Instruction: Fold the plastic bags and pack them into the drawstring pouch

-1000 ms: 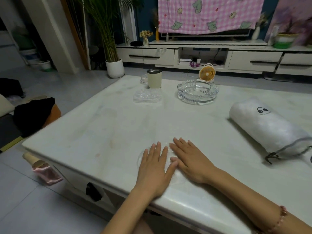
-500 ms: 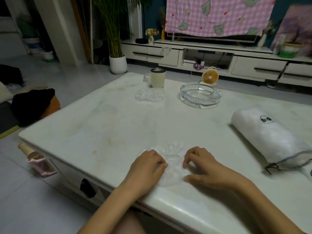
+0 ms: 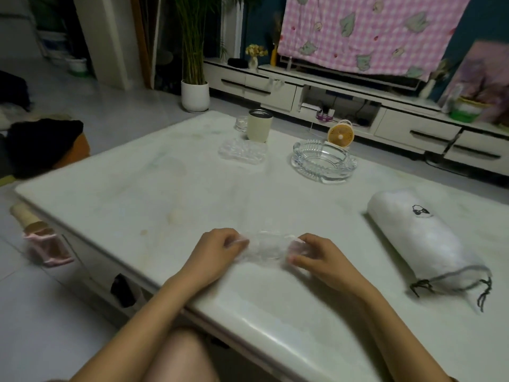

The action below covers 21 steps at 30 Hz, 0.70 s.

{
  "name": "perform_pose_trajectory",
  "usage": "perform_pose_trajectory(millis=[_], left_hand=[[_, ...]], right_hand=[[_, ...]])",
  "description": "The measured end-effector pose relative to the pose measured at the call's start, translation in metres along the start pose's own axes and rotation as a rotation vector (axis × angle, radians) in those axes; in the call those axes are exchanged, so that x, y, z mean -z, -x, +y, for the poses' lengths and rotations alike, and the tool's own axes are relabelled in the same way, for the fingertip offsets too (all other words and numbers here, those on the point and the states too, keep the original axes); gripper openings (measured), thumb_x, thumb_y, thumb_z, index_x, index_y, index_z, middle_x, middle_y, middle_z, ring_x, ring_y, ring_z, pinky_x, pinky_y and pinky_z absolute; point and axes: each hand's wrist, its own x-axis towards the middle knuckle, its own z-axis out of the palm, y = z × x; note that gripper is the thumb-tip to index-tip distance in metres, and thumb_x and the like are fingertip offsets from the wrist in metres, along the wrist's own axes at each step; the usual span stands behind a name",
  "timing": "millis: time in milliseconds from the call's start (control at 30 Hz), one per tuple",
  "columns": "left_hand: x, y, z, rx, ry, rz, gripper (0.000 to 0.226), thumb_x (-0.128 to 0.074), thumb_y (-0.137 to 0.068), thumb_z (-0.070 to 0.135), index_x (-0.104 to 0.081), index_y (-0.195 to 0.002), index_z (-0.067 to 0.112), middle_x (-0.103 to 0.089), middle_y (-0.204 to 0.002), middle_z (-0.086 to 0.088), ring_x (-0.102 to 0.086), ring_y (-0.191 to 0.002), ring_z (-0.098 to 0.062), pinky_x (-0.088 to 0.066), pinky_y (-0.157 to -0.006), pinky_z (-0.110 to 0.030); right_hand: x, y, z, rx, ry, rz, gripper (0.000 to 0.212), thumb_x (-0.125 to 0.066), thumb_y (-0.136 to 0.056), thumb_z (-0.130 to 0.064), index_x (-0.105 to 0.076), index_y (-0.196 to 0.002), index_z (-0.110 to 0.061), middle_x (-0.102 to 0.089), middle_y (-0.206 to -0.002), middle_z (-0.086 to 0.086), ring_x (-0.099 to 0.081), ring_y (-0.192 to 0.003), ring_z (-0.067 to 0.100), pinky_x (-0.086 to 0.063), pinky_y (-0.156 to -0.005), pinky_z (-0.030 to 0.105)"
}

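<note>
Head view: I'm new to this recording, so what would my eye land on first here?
At the near edge of the white table, the left hand and right hand each pinch an end of a clear plastic bag. A plump white drawstring pouch lies to the right, and a pink checked blanket hangs at the back.

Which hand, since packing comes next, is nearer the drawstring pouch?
Right. The right hand pinches the plastic bag at the end toward the drawstring pouch; the left hand pinches the opposite end, farther from it.
</note>
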Motion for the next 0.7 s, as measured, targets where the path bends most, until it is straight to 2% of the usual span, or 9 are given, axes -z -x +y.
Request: perform_pose_trajectory(millis=[67, 133, 267, 367, 433, 500, 567, 633, 700], left_hand=[[-0.002, 0.0, 0.001, 0.05, 0.026, 0.079, 0.042, -0.056, -0.091, 0.031, -0.036, -0.059, 0.012, -0.034, -0.057, -0.001, -0.031, -0.055, -0.016, -0.022, -0.051, -0.025], [-0.006, 0.0, 0.003, 0.136, 0.027, 0.164, 0.047, -0.054, -0.091, 0.038, -0.029, -0.059, 0.015, -0.031, -0.055, 0.0, -0.031, -0.055, -0.018, -0.02, -0.051, -0.029], [-0.012, 0.003, 0.012, 0.308, -0.111, 0.276, 0.051, -0.046, -0.09, 0.054, -0.037, -0.06, 0.014, -0.047, -0.059, 0.0, -0.049, -0.064, -0.026, -0.028, -0.053, -0.031], [-0.013, 0.004, 0.015, 0.341, -0.333, 0.303, 0.046, -0.039, -0.092, 0.058, -0.052, -0.081, 0.014, -0.064, -0.087, -0.005, -0.06, -0.087, -0.03, -0.038, -0.065, -0.032], [-0.013, 0.002, 0.012, 0.334, -0.472, 0.294, 0.043, -0.037, -0.094, 0.055, -0.051, -0.099, 0.015, -0.063, -0.1, -0.005, -0.061, -0.093, -0.028, -0.041, -0.069, -0.032], [-0.016, 0.002, 0.009, 0.336, -0.602, 0.254, 0.044, -0.035, -0.095, 0.055, -0.045, -0.111, 0.014, -0.056, -0.108, -0.004, -0.06, -0.096, -0.024, -0.038, -0.066, -0.029], [-0.019, 0.002, 0.008, 0.363, -0.767, 0.268, 0.049, -0.037, -0.093, 0.059, -0.046, -0.113, 0.015, -0.052, -0.109, -0.003, -0.056, -0.097, -0.021, -0.033, -0.064, -0.026], [-0.018, 0.002, 0.009, 0.363, -0.903, 0.295, 0.051, -0.041, -0.089, 0.063, -0.055, -0.105, 0.017, -0.054, -0.104, -0.002, -0.054, -0.094, -0.02, -0.031, -0.065, -0.027], [-0.017, 0.003, 0.006, 0.374, -0.944, 0.235, 0.053, -0.03, -0.092, 0.063, -0.057, -0.106, 0.019, -0.049, -0.112, -0.001, -0.048, -0.103, -0.02, -0.032, -0.073, -0.028]], right_hand=[[-0.004, -0.012, -0.001, -0.067, 0.007, 0.089, 0.029, -0.061, -0.09, -0.032, -0.06, -0.071, -0.011, -0.057, -0.065, -0.001, -0.049, -0.062, 0.011, -0.039, -0.064, 0.029], [-0.007, -0.026, -0.008, -0.15, 0.134, 0.105, 0.042, -0.05, -0.094, -0.041, -0.054, -0.063, -0.012, -0.055, -0.061, 0.0, -0.05, -0.061, 0.016, -0.038, -0.063, 0.03], [-0.023, -0.037, -0.013, -0.271, 0.472, 0.206, 0.053, -0.036, -0.096, -0.053, -0.037, -0.058, -0.016, -0.048, -0.058, -0.001, -0.048, -0.063, 0.022, -0.032, -0.058, 0.031], [-0.034, -0.039, -0.007, -0.237, 0.642, 0.287, 0.05, -0.033, -0.096, -0.055, -0.039, -0.064, -0.016, -0.058, -0.072, 0.003, -0.057, -0.075, 0.027, -0.032, -0.061, 0.03], [-0.036, -0.041, -0.007, -0.244, 0.69, 0.296, 0.047, -0.032, -0.096, -0.054, -0.043, -0.073, -0.015, -0.063, -0.082, 0.005, -0.06, -0.082, 0.028, -0.032, -0.063, 0.03], [-0.036, -0.041, -0.005, -0.247, 0.719, 0.301, 0.045, -0.032, -0.096, -0.055, -0.043, -0.081, -0.014, -0.063, -0.087, 0.004, -0.06, -0.084, 0.028, -0.032, -0.063, 0.03], [-0.036, -0.04, -0.002, -0.246, 0.745, 0.334, 0.045, -0.033, -0.095, -0.056, -0.045, -0.089, -0.013, -0.063, -0.091, 0.003, -0.061, -0.086, 0.027, -0.033, -0.063, 0.03], [-0.032, -0.041, -0.001, -0.253, 0.779, 0.371, 0.045, -0.033, -0.096, -0.053, -0.049, -0.097, -0.011, -0.061, -0.096, 0.004, -0.059, -0.089, 0.025, -0.035, -0.064, 0.031], [-0.027, -0.041, 0.0, -0.283, 0.804, 0.395, 0.043, -0.033, -0.098, -0.048, -0.051, -0.102, -0.01, -0.058, -0.101, 0.005, -0.056, -0.094, 0.025, -0.037, -0.067, 0.032]])
